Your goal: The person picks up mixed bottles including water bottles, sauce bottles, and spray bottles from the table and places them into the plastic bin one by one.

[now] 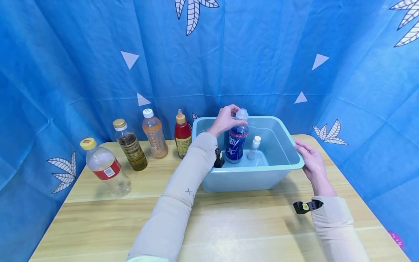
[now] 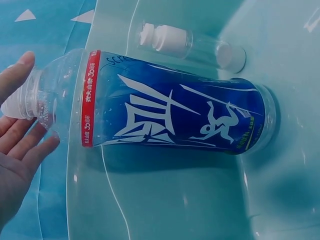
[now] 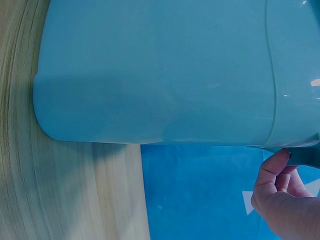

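The left hand (image 1: 225,120) is reaching over the left rim of the light blue tub (image 1: 248,178), which is sitting toward the back right part of the wooden table (image 1: 229,225). Its fingers are lying nearly straight and slightly spread around the neck and white cap of the blue-labelled bottle (image 1: 237,140), touching the clear plastic there; the left wrist view is showing the fingertips (image 2: 22,65) against the cap, but the thumb is cut off, so whether the hand is really gripping is hard to tell. The bottle is standing upright on the tub floor near the left wall. Just to its right a small clear bottle (image 1: 254,147) with a white cap is standing, close by though apparently not touching; its lower part is blurring into the tub floor.

The right hand (image 1: 311,160) is resting on the tub's right rim, fingers together and bent over the edge. In the right wrist view only the thumb and part of the palm (image 3: 282,195) are showing beneath the rim, the fingers being hidden behind it.

Along the table's back left edge four bottles are standing in a row: a red-labelled bottle (image 1: 106,168), a dark-liquid bottle (image 1: 131,147), an orange-drink bottle (image 1: 154,135) and a red sauce bottle (image 1: 182,135), the last just beside the tub's left wall. Their labels are too small to read.
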### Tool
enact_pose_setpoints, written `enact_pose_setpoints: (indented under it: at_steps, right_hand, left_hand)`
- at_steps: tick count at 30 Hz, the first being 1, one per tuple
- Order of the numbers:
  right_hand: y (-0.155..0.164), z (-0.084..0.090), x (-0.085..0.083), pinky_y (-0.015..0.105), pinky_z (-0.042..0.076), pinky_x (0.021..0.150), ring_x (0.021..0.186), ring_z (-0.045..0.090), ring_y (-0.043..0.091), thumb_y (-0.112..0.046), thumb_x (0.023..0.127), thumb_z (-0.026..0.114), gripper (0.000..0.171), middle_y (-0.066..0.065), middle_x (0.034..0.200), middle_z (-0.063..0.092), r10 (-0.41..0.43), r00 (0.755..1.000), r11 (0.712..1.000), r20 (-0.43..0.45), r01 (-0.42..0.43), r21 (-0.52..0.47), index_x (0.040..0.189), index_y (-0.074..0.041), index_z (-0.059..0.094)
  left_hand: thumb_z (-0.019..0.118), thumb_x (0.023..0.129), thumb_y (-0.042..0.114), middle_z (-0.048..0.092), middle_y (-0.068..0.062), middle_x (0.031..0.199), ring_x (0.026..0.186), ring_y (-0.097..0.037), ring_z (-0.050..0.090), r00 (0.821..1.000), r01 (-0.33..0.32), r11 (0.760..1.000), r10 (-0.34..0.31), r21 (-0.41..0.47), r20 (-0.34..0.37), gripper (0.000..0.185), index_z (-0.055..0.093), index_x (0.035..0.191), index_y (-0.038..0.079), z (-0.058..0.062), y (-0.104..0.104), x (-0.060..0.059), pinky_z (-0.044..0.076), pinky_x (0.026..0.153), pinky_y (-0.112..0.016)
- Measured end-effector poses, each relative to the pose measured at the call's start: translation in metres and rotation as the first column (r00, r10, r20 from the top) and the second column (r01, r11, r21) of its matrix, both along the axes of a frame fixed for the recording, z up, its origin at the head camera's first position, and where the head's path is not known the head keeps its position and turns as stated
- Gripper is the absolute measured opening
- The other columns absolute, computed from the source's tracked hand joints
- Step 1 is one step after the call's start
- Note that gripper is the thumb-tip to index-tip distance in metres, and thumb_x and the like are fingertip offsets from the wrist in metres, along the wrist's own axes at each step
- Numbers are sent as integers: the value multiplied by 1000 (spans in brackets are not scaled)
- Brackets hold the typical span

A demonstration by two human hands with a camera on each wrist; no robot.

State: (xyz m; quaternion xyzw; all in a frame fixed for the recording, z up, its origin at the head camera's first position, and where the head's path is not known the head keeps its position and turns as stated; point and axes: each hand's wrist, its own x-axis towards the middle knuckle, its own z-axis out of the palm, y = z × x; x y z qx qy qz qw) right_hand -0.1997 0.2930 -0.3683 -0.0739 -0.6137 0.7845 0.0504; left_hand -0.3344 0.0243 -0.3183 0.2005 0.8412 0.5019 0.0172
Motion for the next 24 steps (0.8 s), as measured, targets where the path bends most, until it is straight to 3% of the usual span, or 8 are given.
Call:
enact_pose_setpoints:
  at_steps: [17,24]
  right_hand:
    - [1,-1,0,19,49,63,76,59,6,-12,86,58,14,-7,91,61,3,1000,1000,13,-3,-13,95,-19,68]
    - [1,0,1,19,50,62,75,59,7,-13,85,59,15,-7,90,62,11,1000,1000,15,-11,-24,96,-18,68]
  left_hand:
    - [76,69,26,57,-5,107,96,-15,53,999,24,999,-23,-31,23,55,50,115,9,1,-3,3,45,83,-29]
    - [77,67,25,54,-5,113,100,-15,51,999,47,997,-48,-53,-22,64,47,120,7,3,-4,3,44,83,-26]
